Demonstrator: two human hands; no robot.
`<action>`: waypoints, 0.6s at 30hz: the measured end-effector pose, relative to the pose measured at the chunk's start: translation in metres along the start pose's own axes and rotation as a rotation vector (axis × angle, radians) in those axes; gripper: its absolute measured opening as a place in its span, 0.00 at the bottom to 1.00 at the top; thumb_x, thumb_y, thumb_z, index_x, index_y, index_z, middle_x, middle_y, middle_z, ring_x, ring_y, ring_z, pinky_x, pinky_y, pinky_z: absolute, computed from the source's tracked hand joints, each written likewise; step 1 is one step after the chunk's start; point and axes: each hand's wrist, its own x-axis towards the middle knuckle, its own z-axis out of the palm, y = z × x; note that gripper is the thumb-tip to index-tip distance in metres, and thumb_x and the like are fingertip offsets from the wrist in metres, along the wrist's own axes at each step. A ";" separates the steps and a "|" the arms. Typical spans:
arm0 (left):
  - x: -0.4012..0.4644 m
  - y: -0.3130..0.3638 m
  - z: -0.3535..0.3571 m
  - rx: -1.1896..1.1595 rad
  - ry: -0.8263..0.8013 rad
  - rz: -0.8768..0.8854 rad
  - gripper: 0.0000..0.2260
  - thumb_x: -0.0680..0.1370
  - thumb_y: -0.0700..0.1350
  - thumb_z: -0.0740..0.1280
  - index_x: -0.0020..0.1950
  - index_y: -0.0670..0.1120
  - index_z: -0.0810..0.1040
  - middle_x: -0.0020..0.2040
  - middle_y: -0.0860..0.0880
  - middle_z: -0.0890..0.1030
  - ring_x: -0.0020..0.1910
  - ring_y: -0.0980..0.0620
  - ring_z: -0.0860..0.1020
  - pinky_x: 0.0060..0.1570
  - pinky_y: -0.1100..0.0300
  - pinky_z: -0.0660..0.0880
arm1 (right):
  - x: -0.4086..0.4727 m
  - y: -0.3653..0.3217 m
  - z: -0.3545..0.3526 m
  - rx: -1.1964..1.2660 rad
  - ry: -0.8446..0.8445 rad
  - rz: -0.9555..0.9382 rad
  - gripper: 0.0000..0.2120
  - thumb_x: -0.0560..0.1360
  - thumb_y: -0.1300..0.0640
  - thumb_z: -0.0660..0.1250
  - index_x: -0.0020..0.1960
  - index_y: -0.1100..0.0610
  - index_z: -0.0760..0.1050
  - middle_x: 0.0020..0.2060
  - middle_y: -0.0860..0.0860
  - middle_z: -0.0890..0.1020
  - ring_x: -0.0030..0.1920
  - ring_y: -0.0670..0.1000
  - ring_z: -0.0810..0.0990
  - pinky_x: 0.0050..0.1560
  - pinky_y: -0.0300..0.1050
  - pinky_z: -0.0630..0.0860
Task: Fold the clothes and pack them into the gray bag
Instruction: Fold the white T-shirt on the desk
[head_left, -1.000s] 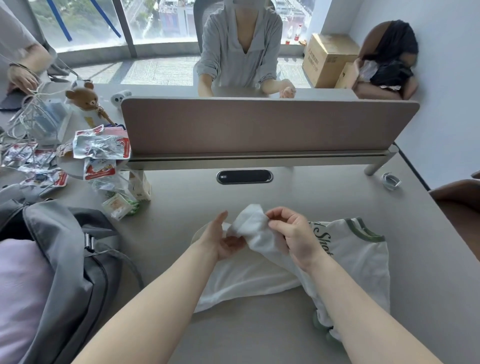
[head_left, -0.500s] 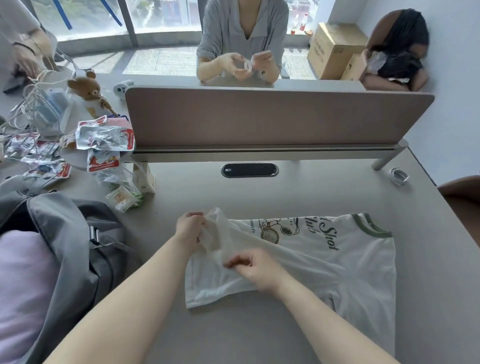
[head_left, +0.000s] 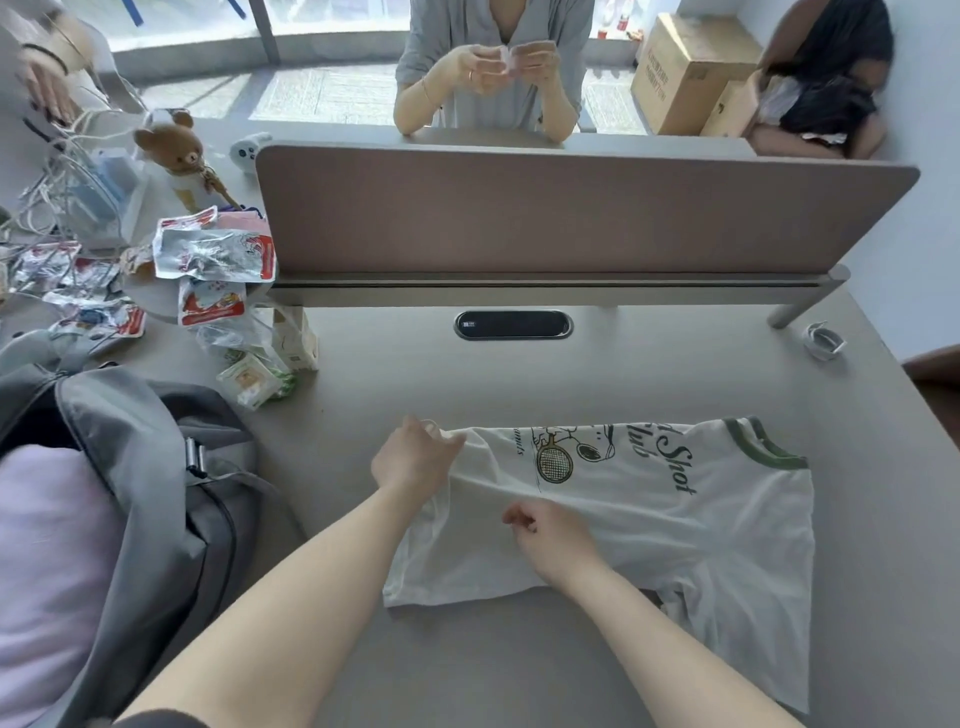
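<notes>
Right now the white T-shirt (head_left: 649, 519) lies flat on the worktop (head_left: 519, 379), its long axis running away from the gray bag (head_left: 135, 467); the left hand (head_left: 413, 460) pinches its bag-side corner, the right hand (head_left: 550, 535) pinches mid-cloth

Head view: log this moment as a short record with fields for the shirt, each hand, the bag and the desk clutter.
shirt: white cotton T-shirt with green collar trim and a tennis print, lying spread on the grey desk, not yet folded
left hand: pinches the shirt's far left edge
right hand: fingers curled into the fabric at the shirt's middle
bag: grey fabric bag, left of the shirt, open, pale pink cloth inside
clutter: crumpled foil snack wrappers at far left
</notes>
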 end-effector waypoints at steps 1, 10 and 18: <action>0.003 0.001 0.002 0.012 -0.017 0.004 0.11 0.73 0.54 0.62 0.49 0.49 0.75 0.46 0.51 0.79 0.49 0.45 0.79 0.45 0.57 0.72 | 0.001 0.001 0.003 -0.006 0.000 -0.010 0.13 0.79 0.59 0.58 0.58 0.50 0.79 0.46 0.45 0.77 0.47 0.47 0.74 0.46 0.38 0.67; 0.018 -0.037 0.002 -0.410 0.035 -0.118 0.11 0.76 0.49 0.62 0.44 0.41 0.76 0.40 0.42 0.79 0.41 0.41 0.78 0.36 0.56 0.70 | 0.021 0.021 -0.013 0.022 0.282 0.019 0.13 0.75 0.62 0.61 0.56 0.52 0.79 0.53 0.49 0.79 0.56 0.52 0.77 0.53 0.44 0.72; 0.024 -0.028 0.003 -0.246 0.001 -0.061 0.05 0.72 0.44 0.66 0.39 0.43 0.76 0.36 0.48 0.77 0.40 0.45 0.76 0.36 0.58 0.67 | 0.058 0.018 -0.030 -0.169 0.170 -0.018 0.23 0.77 0.59 0.60 0.70 0.48 0.69 0.69 0.49 0.69 0.67 0.57 0.67 0.64 0.50 0.68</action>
